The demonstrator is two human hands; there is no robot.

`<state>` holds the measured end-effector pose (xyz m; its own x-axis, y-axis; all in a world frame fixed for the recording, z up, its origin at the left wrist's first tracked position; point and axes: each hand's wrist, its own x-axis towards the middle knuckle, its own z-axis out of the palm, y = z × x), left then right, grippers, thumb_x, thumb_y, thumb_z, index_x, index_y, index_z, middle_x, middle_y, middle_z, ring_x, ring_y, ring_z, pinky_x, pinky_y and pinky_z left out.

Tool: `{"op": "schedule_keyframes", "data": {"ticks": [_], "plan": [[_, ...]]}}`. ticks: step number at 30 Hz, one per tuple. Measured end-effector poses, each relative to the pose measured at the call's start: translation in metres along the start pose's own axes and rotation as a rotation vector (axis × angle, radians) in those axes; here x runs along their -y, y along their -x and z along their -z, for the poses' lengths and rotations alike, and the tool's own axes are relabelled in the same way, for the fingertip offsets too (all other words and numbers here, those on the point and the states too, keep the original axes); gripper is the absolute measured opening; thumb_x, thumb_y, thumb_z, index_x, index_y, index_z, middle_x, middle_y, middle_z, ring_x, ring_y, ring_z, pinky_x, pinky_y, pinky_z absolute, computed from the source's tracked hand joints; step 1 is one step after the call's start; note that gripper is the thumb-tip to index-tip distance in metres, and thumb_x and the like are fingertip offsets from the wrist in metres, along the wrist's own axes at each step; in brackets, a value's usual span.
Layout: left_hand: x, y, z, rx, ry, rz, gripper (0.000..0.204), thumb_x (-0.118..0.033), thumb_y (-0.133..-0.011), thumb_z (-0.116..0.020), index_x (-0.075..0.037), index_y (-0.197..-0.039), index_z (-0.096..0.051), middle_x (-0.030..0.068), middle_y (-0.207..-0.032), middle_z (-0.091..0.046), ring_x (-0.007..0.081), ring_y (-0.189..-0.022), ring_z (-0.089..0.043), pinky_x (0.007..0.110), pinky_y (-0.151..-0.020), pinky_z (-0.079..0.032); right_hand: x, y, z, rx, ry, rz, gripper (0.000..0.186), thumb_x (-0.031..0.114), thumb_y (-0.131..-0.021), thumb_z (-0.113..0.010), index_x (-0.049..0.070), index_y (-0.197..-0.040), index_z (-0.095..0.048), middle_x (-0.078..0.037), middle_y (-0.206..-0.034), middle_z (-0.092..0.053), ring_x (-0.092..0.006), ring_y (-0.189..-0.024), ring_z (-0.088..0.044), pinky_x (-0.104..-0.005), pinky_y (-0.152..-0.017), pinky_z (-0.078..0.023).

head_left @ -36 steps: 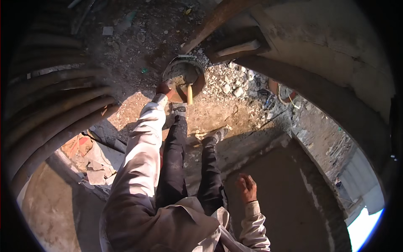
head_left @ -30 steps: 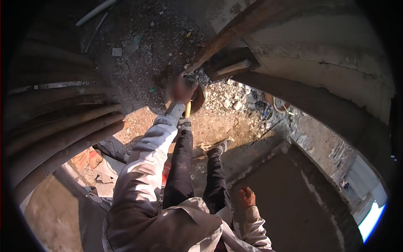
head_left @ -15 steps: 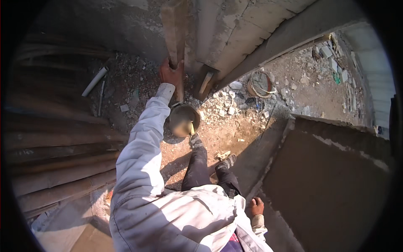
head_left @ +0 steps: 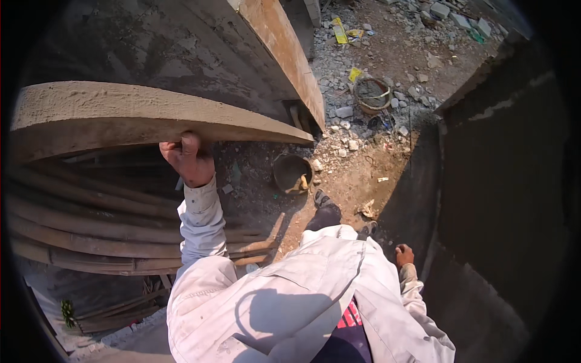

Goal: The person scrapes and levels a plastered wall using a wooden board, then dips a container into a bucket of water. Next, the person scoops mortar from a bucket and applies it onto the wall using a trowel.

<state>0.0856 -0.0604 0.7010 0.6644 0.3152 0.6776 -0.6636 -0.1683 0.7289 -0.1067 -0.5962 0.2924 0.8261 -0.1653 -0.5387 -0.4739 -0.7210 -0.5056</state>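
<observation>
My left hand (head_left: 189,158) is closed on the lower edge of a long wooden plank (head_left: 157,112), thumb lying against its face. The plank's pale upper side is rough, as if smeared with mortar, and its far end reaches down by the foot of the wall. My right hand (head_left: 404,255) hangs low at my right side, beside the low wall, with its fingers curled; whatever is in it, if anything, is hidden. Near my foot stands a dark bucket (head_left: 278,175) with a yellowish object (head_left: 304,181) inside.
Several long bamboo poles (head_left: 109,221) lie at the left. A second bucket (head_left: 371,97) of grey mix sits among rubble (head_left: 354,145) ahead. A wooden board (head_left: 281,45) edges the grey wall (head_left: 175,51). At the right runs a low plastered wall (head_left: 502,157).
My left hand has moved left with the plank, which has swung from upright in the view to lying across its left side. My view has shifted; my right hand remains low and curled.
</observation>
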Motion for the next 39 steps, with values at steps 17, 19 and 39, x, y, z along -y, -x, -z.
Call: {"op": "schedule_keyframes", "data": {"ticks": [17,19,39], "plan": [[-0.05,0.054,-0.248,0.218,1.318,0.448,0.052,-0.028,-0.084,-0.071,-0.002,-0.122,-0.045,0.009,-0.112,-0.05,0.0234,-0.106,-0.049,0.041,-0.101,-0.035,0.021,0.044,0.085,-0.046,-2.594,0.096,0.057,0.046,-0.084,-0.064,0.003,-0.12,-0.056,-0.015,-0.125,-0.057,-0.0297,-0.122,-0.049,-0.0452,-0.105,-0.038],[-0.027,0.067,-0.274,0.164,1.438,0.58,0.052,-0.03,-0.086,-0.068,-0.002,-0.124,-0.045,0.0097,-0.115,-0.051,0.0237,-0.106,-0.049,0.042,-0.101,-0.035,-0.013,0.059,0.099,-0.397,-2.48,-0.011,0.048,0.043,-0.084,-0.065,0.006,-0.113,-0.06,-0.011,-0.118,-0.061,-0.0269,-0.115,-0.054,-0.0424,-0.102,-0.041],[0.217,0.457,-0.611,-0.091,0.524,1.702,0.034,-0.032,-0.081,-0.069,-0.006,-0.098,-0.058,0.0065,-0.092,-0.062,0.0178,-0.076,-0.061,0.034,-0.059,-0.048,-0.116,0.268,0.31,-1.301,-1.424,-0.476,0.054,0.039,-0.087,-0.057,0.006,-0.128,-0.046,-0.012,-0.133,-0.046,-0.0275,-0.123,-0.044,-0.042,-0.103,-0.038]]}}
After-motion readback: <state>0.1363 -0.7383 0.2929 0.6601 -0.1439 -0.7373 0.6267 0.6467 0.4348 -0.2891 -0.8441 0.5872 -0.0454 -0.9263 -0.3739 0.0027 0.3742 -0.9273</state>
